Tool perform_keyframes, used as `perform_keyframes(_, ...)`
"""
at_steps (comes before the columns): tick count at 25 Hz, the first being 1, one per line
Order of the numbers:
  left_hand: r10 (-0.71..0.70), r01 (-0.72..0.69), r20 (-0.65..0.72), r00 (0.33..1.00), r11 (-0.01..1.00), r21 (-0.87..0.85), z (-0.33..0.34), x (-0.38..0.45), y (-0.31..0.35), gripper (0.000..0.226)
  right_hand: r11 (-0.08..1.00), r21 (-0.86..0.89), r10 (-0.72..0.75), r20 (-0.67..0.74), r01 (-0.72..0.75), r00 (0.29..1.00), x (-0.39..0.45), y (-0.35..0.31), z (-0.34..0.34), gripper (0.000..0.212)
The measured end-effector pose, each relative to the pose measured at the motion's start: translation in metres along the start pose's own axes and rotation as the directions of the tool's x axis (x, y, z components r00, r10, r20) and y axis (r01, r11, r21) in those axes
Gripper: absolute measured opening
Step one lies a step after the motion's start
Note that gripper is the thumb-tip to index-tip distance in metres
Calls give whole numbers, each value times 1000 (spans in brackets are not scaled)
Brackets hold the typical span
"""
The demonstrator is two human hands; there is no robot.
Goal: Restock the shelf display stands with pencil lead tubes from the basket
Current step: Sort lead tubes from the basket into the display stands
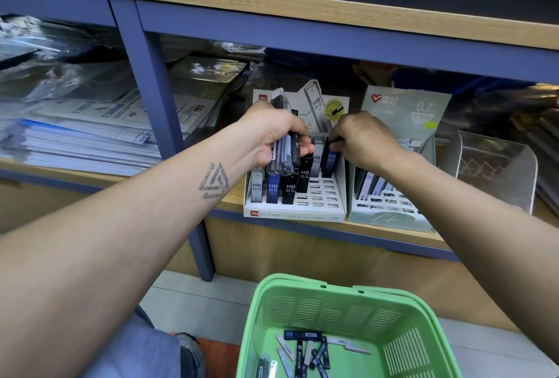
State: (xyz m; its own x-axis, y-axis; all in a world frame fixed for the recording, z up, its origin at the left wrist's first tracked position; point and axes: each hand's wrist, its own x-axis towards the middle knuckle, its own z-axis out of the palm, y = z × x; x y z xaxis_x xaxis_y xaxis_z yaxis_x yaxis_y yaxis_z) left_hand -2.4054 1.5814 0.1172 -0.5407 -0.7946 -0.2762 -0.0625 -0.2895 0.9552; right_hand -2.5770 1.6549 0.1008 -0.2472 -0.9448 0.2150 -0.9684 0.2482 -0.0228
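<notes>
A white HB 0.5 display stand (295, 211) sits on the wooden shelf with several grey, blue and black lead tubes standing in its slots. My left hand (272, 135) hovers over its left side, clutching a bundle of lead tubes (282, 151) upright. My right hand (363, 141) pinches the top of a blue lead tube (330, 161) standing in a back-right slot. A pale green 0.7 display stand (390, 214) stands just to the right, partly filled. The green basket (332, 296) on the floor below holds several loose tubes (308, 353).
Stacks of plastic-wrapped paper and booklets (84, 141) fill the shelf bay to the left, behind a blue upright post (160, 99). A clear acrylic holder (496, 166) stands right of the green stand. My knee (145, 347) is beside the basket.
</notes>
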Motion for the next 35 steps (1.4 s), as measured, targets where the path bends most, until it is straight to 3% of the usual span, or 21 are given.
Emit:
perform_keyframes(7,-47,47,33,998,999,-4,3,1,-3,14,994,-107,-7,-26,4,1000,-5,-6,-1,18)
perform_keyframes(12,-82,82,152,985,997,9,8,-5,-5,10,993,-118,-21,45,26,999,-11,-8,-15,29)
perform_keyframes(14,-116,116,247,962,993,15,12,-11,-6,5,1000,21,-12,3,12,1000,-18,-1,-21,32)
perform_keyframes(15,-120,119,284,951,993,21,15,-14,-8,4,973,229,37,-21,-31,999,-24,4,-23,32)
perform_keyframes(16,-112,107,311,944,994,34,19,-16,-9,5,865,492,110,4,-97,994,-31,8,-25,30)
perform_keyframes(17,-102,88,336,936,994,57,23,-18,-11,5,665,728,153,88,-168,984,-41,12,-28,28)
perform_keyframes(18,-94,67,363,927,994,86,28,-21,-12,6,445,865,152,184,-233,971,-51,15,-30,23)
perform_keyframes(19,-87,47,387,918,993,112,34,-23,-14,6,304,912,128,247,-275,961,-58,19,-30,18)
perform_keyframes(20,-82,30,403,911,991,132,39,-25,-16,7,249,922,106,277,-295,955,-64,23,-30,15)
perform_keyframes(24,-78,-9,434,898,981,195,53,-30,-21,8,223,928,156,270,-300,950,-74,29,-26,2)
perform_keyframes(30,-136,96,380,915,988,121,59,-23,-26,18,-86,956,218,293,-281,931,-85,49,-24,5)
perform_keyframes(32,-145,110,368,919,987,115,60,-19,-27,13,-148,955,217,286,-258,933,-88,56,-23,2)
perform_keyframes(35,-138,109,358,923,989,100,66,-17,-30,4,-166,961,192,253,-223,948,-94,67,-22,15)
